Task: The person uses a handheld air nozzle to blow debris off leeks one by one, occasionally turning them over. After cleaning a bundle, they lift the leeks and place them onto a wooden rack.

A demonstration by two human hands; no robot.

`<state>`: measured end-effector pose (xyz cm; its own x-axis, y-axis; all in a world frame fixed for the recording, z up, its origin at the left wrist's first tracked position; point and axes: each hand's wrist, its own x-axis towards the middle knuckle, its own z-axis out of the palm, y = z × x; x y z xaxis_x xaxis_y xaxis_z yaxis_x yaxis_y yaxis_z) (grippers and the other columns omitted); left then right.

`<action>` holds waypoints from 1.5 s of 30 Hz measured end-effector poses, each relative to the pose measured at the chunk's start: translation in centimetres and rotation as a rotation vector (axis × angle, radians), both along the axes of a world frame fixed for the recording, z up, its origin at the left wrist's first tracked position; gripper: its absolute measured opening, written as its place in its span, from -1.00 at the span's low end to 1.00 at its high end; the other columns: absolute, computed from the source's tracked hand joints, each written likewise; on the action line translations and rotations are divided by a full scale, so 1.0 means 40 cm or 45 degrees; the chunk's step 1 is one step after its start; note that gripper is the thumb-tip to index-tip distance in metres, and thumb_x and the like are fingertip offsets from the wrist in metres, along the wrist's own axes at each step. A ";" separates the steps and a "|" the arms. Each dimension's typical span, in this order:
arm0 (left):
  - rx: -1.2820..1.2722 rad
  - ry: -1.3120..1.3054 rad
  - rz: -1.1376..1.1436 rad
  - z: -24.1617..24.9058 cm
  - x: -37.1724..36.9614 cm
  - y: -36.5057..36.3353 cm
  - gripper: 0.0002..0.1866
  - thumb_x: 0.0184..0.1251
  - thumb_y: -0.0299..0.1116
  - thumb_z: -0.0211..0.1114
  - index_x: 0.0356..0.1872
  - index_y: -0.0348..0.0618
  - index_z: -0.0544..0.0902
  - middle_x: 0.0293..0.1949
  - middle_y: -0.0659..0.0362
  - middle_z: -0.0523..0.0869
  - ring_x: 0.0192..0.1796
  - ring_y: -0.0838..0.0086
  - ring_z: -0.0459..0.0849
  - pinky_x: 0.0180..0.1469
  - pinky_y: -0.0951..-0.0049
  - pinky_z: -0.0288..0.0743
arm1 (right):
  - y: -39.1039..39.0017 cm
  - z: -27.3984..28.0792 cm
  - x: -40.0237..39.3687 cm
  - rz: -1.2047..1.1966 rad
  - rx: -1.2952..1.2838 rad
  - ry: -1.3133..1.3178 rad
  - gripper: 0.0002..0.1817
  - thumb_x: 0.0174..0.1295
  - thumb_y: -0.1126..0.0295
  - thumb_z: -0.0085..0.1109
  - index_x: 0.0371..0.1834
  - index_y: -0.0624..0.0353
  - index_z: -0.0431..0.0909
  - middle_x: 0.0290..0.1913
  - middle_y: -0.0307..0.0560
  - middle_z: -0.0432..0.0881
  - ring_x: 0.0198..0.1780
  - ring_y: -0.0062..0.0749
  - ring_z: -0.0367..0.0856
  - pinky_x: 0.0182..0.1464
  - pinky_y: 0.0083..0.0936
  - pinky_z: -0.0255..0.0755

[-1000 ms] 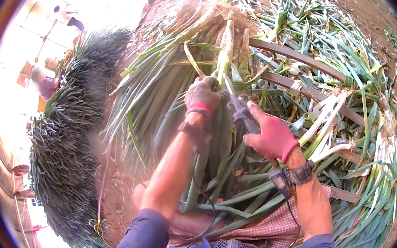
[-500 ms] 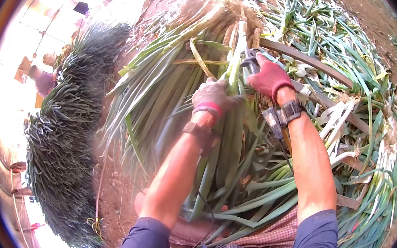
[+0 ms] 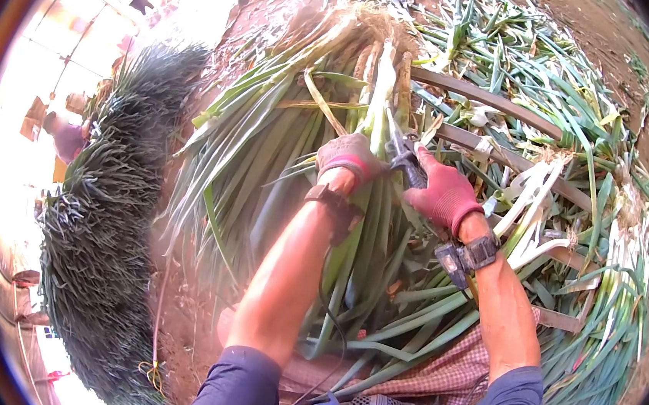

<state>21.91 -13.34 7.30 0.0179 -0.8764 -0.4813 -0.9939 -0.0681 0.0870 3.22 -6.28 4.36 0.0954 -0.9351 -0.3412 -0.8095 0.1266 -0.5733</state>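
Observation:
My left hand (image 3: pixel 350 157), in a dusty reddish glove, is closed around the green leaves of a long green onion (image 3: pixel 384 76). The onion's pale shank points away from me, its roots at the far end. In my gloved right hand (image 3: pixel 445 194) is a dark air blow gun (image 3: pixel 404 154), its thin nozzle close beside the shank. My fingers partly hide the gun's grip. A thick bunch of green onions (image 3: pixel 244 149) fans out to the left of my hands, with more long leaves below them toward my lap.
Wooden slats (image 3: pixel 495 105) of a rack lie to the right among loose leaves. Peeled white onions (image 3: pixel 537 198) rest across them, beside a heap of onions (image 3: pixel 598 342). A tall leafy stack (image 3: pixel 101 245) stands left. A thin black cable (image 3: pixel 338 331) hangs near my left forearm.
My right hand and the blow gun have moved down toward me along the onion. My left hand is still at the leaves, its wrist turned slightly.

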 end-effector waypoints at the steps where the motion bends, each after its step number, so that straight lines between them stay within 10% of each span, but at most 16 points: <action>1: 0.026 0.009 0.011 -0.002 -0.001 0.010 -0.25 0.01 0.29 0.61 0.02 -0.19 0.88 0.00 -0.09 0.90 0.08 0.09 0.90 0.13 0.17 0.74 | 0.014 0.005 -0.004 -0.011 0.009 0.009 0.05 0.02 0.10 0.30 0.72 0.06 0.27 -0.05 0.45 0.77 0.00 0.27 0.79 0.16 -0.06 0.64; 17: 0.033 -0.013 -0.112 -0.025 -0.107 0.199 -0.37 0.07 0.22 0.56 -0.05 -0.14 0.90 -0.05 -0.07 0.90 0.07 0.04 0.87 0.15 0.07 0.70 | 0.025 -0.007 -0.079 -0.187 0.141 0.032 0.02 0.11 0.19 0.26 0.76 0.09 0.18 0.09 0.32 0.79 0.14 0.17 0.79 0.24 -0.09 0.61; 23: 0.041 -0.037 -0.079 -0.041 -0.146 0.212 -0.42 0.09 0.10 0.50 -0.03 -0.19 0.89 -0.06 -0.10 0.90 0.06 0.09 0.90 0.13 0.15 0.72 | 0.254 -0.030 -0.177 -0.064 0.133 -0.073 0.09 0.04 0.04 0.35 0.75 0.00 0.22 -0.19 0.31 0.79 -0.17 0.19 0.80 -0.01 -0.09 0.66; 45: 0.309 0.591 -0.450 -0.098 -0.379 0.360 -0.55 0.26 0.04 0.45 -0.09 -0.16 0.83 -0.17 -0.03 0.88 -0.07 0.08 0.87 0.01 0.13 0.72 | 0.407 0.000 -0.365 -0.224 -0.243 -0.304 0.02 0.07 0.22 0.44 0.68 0.26 0.28 0.27 0.45 0.69 0.27 0.21 0.73 0.31 -0.16 0.60</action>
